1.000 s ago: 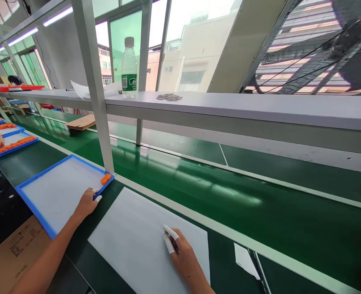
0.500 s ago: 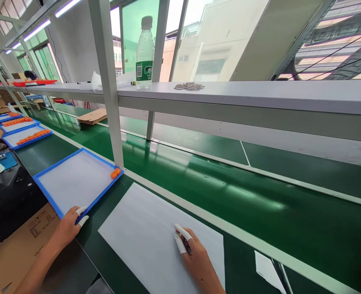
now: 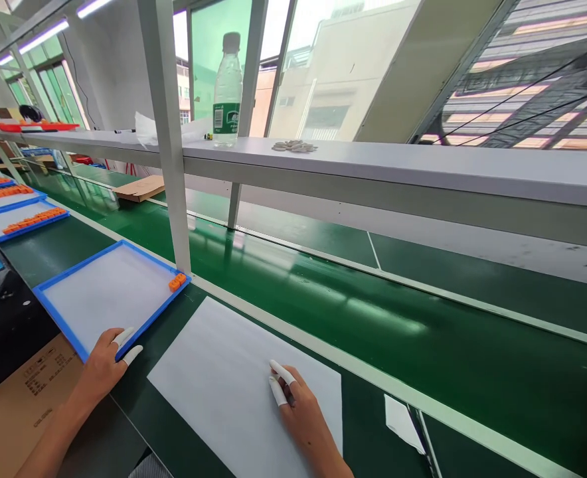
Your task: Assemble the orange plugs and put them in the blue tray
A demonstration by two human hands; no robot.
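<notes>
My left hand (image 3: 105,362) is at the near corner of a blue-rimmed tray (image 3: 149,332), its index finger over the rim and its thumb on the outer side. White finger covers sit on the thumb and index finger. Two small orange pieces (image 3: 177,282) lie in the tray's far right corner. Over a large white sheet (image 3: 214,378) on the green table, my right hand (image 3: 298,408) has its covered thumb and index finger drawn together. What lies between those fingertips, if anything, is too small to make out.
More blue trays with orange pieces (image 3: 34,220) stand at the far left. A grey post (image 3: 171,166) rises behind the tray to a shelf (image 3: 398,162) bearing a plastic bottle (image 3: 227,93) and small pale pieces (image 3: 294,146). A white scrap (image 3: 402,421) lies right of the sheet.
The view has shifted slightly, moving the scene leftward. Another person's hand at the left edge has gone out of view. Both my hands keep nearly the same places at the tray and sheet.
</notes>
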